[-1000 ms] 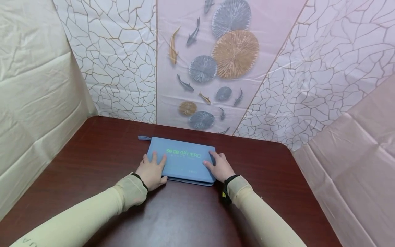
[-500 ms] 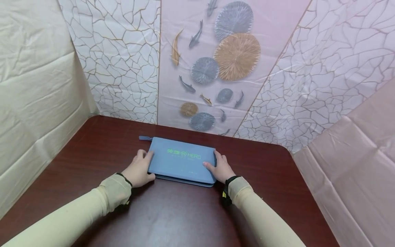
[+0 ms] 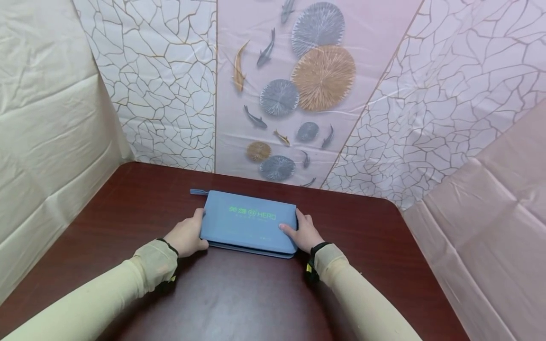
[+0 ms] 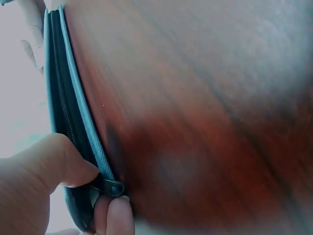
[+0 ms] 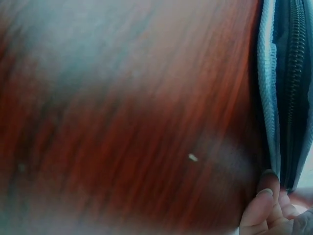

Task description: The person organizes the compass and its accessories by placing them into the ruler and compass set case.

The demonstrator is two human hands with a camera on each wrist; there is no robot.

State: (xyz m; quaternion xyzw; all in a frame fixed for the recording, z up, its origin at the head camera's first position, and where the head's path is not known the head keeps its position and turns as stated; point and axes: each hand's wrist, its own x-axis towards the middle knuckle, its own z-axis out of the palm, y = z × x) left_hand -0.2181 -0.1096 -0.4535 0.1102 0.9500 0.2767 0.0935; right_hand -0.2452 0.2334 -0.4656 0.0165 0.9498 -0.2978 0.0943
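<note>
A flat blue zip pouch (image 3: 247, 225) with green lettering, including "HERO", lies on the table in the head view. At its near left corner is my left hand (image 3: 186, 237). In the left wrist view the thumb and fingers of that hand pinch a small dark zipper pull (image 4: 113, 188). The zipper (image 4: 61, 93) runs along the pouch's near side. My right hand (image 3: 306, 232) holds the pouch's right end, thumb on top and the other fingers round the edge. Fingertips (image 5: 264, 200) of the right hand show at the pouch's lower corner in the right wrist view.
A blue strap (image 3: 198, 192) sticks out at the pouch's far left corner. The dark red wooden table (image 3: 256, 293) has rounded far corners. Behind it hangs a patterned cloth (image 3: 170, 85), with plain cloths at both sides.
My left hand has come off the pouch's top and moved left to its near left corner, where it pinches the zipper pull. My right fingers have slid from the top round the right edge.
</note>
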